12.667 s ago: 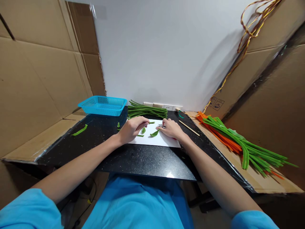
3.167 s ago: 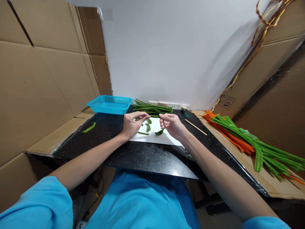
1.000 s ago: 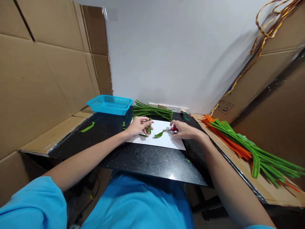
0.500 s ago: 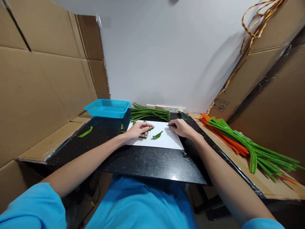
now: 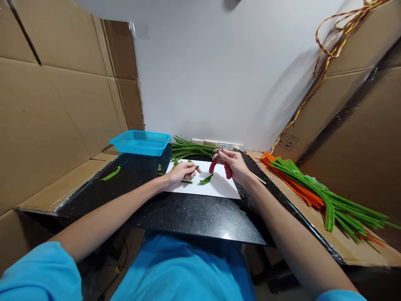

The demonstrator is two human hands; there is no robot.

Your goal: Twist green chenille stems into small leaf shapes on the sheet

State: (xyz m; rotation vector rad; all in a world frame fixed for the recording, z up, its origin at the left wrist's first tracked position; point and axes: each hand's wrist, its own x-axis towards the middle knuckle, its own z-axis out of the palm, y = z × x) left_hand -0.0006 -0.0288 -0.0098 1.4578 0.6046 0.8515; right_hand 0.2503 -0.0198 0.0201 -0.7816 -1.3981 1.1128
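My left hand [image 5: 181, 173] rests over the white sheet [image 5: 221, 190], fingers pinched round a small green fuzzy stem piece [image 5: 197, 167]. A pair of red-handled pliers [image 5: 228, 170] is in my right hand [image 5: 237, 163], above the sheet's right side. Their handles hang down and spread apart, while the metal head is up at my fingertips. Between the hands, a green leaf-shaped piece [image 5: 206, 179] lies on the sheet. Other green bits lie beside and partly under my left hand. Behind the sheet is a bundle of dark green fuzzy stems [image 5: 192, 148].
A blue plastic basket [image 5: 140, 144] stands at the back left of the black tabletop [image 5: 188, 213]. One green strip [image 5: 110, 173] lies to the left. Bright green stems [image 5: 332, 196] and orange stems [image 5: 297, 186] lie on cardboard at right. Twisted yellow-brown wire [image 5: 326, 54] hangs above.
My right hand has lifted the red-handled pliers up from the sheet's right edge, moving slightly left. My left hand has stayed nearly in place, still pinching the green piece.
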